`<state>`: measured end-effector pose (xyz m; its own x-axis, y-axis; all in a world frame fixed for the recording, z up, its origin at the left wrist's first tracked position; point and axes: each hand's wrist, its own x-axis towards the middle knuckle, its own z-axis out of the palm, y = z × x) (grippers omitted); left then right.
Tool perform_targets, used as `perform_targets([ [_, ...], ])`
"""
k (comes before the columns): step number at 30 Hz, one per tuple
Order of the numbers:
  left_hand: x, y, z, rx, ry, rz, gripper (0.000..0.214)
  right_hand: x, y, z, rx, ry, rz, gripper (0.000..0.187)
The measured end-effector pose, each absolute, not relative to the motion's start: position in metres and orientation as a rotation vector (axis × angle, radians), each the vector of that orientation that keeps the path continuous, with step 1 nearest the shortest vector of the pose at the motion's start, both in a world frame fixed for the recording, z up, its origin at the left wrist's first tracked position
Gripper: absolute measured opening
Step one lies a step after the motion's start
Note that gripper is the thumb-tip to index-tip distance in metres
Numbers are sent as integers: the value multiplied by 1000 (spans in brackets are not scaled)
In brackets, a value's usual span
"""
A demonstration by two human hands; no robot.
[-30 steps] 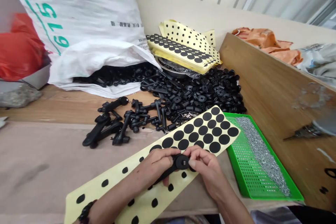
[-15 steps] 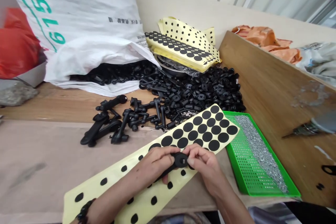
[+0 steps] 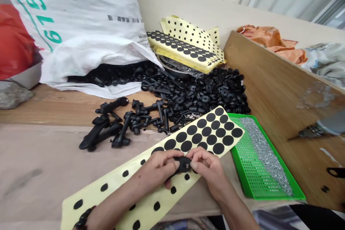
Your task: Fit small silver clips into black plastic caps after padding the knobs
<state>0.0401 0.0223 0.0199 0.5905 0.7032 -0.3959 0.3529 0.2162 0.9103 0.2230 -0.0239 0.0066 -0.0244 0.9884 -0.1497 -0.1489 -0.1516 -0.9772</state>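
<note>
My left hand (image 3: 161,165) is closed around a black plastic crank handle (image 3: 183,164), its round end turned up with a small square metal piece at the centre. Fingertips of my right hand (image 3: 207,164) pinch the right rim of that round end; whether they also hold a thin black disc is unclear. Both hands are over a yellow backing sheet (image 3: 91,196) lying slantwise on the bench. Large round black stickers (image 3: 211,139) fill its far right part; small black dots sit on the near part. The handle's lower arm is mostly hidden by my left hand.
Several black crank handles (image 3: 120,129) lie left of the sheet. Behind is a heap of black plastic parts (image 3: 207,93), a white sack (image 3: 88,14) and stacked sticker sheets (image 3: 185,48). A green tray (image 3: 244,172) with small metal pieces stands right, by a wooden board (image 3: 258,75).
The whole view has shifted slightly left. My hands stay on the crank handle, whose round end looks tilted a little differently; the sheet and tray have not moved on the bench.
</note>
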Motion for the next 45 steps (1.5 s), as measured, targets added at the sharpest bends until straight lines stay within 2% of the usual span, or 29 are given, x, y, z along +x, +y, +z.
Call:
perform_targets([
  [9, 45, 17, 22, 1423, 1038, 366, 37, 222, -25, 5, -1244, -1095, 1320, 10],
  [19, 47, 9, 25, 1685, 1126, 493, 25, 218, -27, 1, -1232, -1136, 1285, 10],
  [28, 42, -4, 32, 1620, 1206, 567, 28, 205, -39, -3, -1130, -1016, 1389, 17],
  [32, 34, -13, 24, 1483, 1138, 645, 29, 195, -42, 2, -1089, -874, 1435, 26],
  [40, 31, -35, 26, 1014, 902, 736, 32, 187, -53, 6, -1157, -1266, 1250, 16],
  [45, 29, -48, 31, 873, 894, 891, 27, 168, -75, 4, -1287, -1596, 846, 28],
])
